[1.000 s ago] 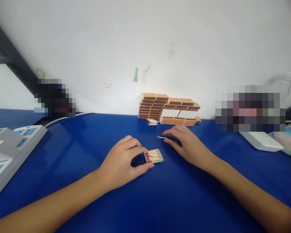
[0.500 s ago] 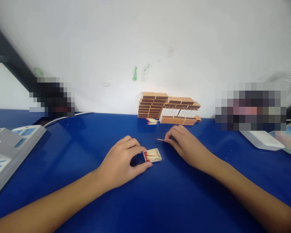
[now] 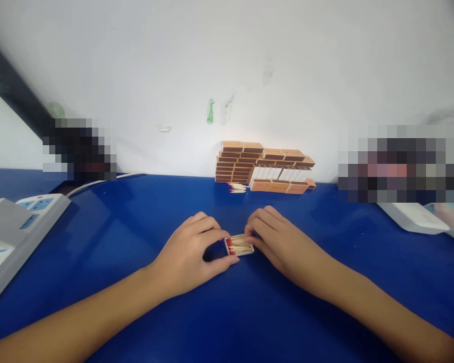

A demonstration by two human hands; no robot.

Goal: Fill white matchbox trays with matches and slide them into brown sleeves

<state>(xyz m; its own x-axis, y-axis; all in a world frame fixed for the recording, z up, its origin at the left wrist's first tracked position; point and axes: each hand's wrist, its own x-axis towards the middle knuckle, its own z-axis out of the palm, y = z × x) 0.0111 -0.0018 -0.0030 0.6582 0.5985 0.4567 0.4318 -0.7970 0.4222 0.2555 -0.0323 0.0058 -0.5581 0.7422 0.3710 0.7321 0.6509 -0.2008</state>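
You can see small reddish print on the orange faces of the stacked matchboxes (image 3: 234,169), but it is too small to read. Two pixelated patches, at left (image 3: 81,148) and right (image 3: 397,166), blot out whatever is there; the grey power strip (image 3: 41,222) is cut off by the left edge. Your right fingers cover the far right corner of the open match tray (image 3: 244,253), so you cannot tell whether they pinch a match.

That tray sits on the blue bench (image 3: 212,312) between your hands, filled with red-headed matches (image 3: 239,245), heads toward your left. Your left hand (image 3: 192,247) lies palm down, thumb and index finger grasping the tray's left end. Your right hand (image 3: 283,242) arches over its right end, fingertips bunched. Loose matches (image 3: 237,188) lie beside the stack.
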